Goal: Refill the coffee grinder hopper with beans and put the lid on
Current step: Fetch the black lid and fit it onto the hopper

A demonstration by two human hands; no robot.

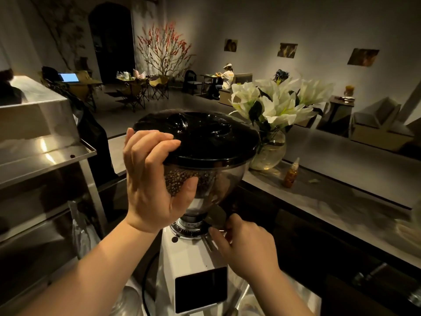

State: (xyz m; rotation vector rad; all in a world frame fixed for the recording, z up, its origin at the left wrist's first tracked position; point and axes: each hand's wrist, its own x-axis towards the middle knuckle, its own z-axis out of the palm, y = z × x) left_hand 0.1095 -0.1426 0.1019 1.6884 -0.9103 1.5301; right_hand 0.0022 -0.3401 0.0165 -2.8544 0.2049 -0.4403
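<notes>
My left hand (150,179) wraps the hopper (216,181), fingers over the black lid (205,137) seated on it; at five o'clock, my right hand (246,245) pinches the tab at the grinder (196,270) collar.

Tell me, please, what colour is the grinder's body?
White, on the coffee grinder's boxy body, seen best in the head view.

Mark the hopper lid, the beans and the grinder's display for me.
lid (205,137), head view, on its glossy black top.
beans (176,182), head view, on the heap seen through the hopper wall.
display (201,289), head view, on the middle of the dark screen.
</notes>
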